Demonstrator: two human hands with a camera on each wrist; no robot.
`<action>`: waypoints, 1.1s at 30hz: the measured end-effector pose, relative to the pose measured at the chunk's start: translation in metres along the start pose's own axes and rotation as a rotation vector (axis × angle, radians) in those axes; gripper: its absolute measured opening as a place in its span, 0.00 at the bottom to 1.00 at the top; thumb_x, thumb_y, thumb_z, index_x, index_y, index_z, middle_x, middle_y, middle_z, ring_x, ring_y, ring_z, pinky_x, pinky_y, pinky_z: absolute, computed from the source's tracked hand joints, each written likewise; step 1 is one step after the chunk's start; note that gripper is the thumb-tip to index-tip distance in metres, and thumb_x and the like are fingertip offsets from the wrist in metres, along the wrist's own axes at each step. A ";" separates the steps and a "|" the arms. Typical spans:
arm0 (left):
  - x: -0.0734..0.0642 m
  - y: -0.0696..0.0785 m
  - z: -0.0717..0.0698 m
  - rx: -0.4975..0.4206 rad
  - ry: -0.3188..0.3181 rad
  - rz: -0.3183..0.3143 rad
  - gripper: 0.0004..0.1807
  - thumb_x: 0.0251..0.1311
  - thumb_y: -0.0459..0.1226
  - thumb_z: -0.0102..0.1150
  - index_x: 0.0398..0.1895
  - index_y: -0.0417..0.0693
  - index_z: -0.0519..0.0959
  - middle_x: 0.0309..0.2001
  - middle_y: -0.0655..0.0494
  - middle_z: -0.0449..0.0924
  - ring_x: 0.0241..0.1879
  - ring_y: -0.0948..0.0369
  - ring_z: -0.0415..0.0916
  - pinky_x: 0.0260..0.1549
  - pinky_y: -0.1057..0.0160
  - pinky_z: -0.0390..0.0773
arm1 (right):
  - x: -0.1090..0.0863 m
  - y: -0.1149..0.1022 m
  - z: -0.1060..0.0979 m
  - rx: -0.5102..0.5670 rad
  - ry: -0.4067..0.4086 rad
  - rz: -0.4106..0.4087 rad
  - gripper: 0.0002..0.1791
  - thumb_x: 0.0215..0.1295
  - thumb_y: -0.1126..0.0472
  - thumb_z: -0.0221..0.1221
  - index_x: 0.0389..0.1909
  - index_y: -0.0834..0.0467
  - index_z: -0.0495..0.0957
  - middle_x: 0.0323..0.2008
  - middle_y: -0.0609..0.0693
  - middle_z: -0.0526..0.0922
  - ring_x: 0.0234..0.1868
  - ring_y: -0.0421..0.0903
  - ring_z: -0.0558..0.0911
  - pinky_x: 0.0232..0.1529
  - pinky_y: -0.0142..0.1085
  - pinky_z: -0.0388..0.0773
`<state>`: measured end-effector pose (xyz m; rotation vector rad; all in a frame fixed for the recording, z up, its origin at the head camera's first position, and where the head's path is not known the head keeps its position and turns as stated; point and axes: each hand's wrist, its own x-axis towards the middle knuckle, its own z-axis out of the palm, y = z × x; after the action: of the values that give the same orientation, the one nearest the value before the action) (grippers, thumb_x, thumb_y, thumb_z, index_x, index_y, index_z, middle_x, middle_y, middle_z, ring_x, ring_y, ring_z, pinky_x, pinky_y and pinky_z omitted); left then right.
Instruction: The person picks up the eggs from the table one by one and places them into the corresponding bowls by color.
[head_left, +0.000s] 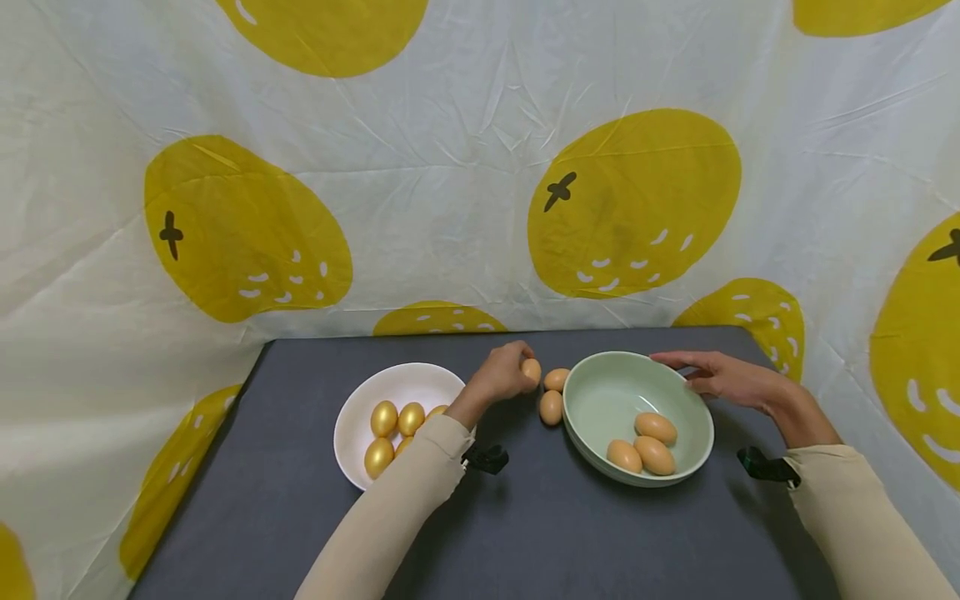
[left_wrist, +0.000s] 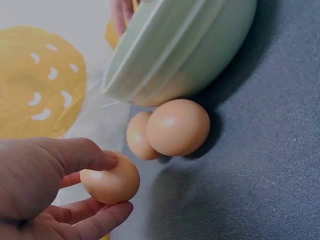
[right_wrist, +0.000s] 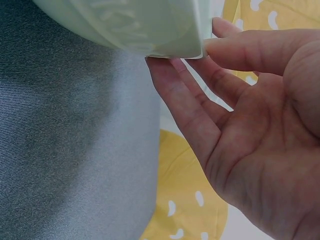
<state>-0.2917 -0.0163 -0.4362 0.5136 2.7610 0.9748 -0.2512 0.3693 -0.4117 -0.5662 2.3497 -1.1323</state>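
My left hand (left_wrist: 45,175) pinches a brown egg (left_wrist: 112,180) between thumb and fingers, just above the table. Two more brown eggs, a nearer egg (left_wrist: 178,127) and a partly hidden egg (left_wrist: 139,135), lie beside the pale green bowl (head_left: 622,367). Inside that bowl are three brown eggs (head_left: 654,456), toward its near side. My right hand (head_left: 723,379) touches the bowl's far right rim with fairly straight fingers; their tips rest against the outer wall in the right wrist view.
A white bowl (head_left: 348,433) with several golden eggs (head_left: 384,418) stands at left, partly covered by my left forearm. Dark grey cloth covers the table (head_left: 277,475). Behind it hangs a white curtain (head_left: 435,217) with yellow fruit prints.
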 end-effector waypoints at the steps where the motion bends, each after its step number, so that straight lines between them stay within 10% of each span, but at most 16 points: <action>1: -0.001 0.000 -0.001 -0.015 0.003 -0.001 0.24 0.56 0.33 0.67 0.58 0.46 0.77 0.47 0.51 0.81 0.40 0.55 0.74 0.36 0.62 0.74 | 0.000 0.000 0.000 -0.004 0.001 -0.001 0.34 0.74 0.69 0.52 0.79 0.60 0.56 0.73 0.66 0.63 0.64 0.58 0.76 0.51 0.36 0.80; 33: -0.033 0.004 -0.011 -0.166 0.031 0.061 0.24 0.58 0.37 0.71 0.59 0.51 0.77 0.51 0.52 0.80 0.45 0.58 0.78 0.41 0.61 0.79 | 0.000 0.000 0.002 -0.002 -0.011 0.034 0.34 0.76 0.67 0.51 0.80 0.57 0.55 0.75 0.65 0.61 0.68 0.64 0.71 0.57 0.44 0.78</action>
<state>-0.2631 -0.0320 -0.4240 0.5627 2.6738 1.2235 -0.2500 0.3686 -0.4126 -0.5297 2.3424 -1.1084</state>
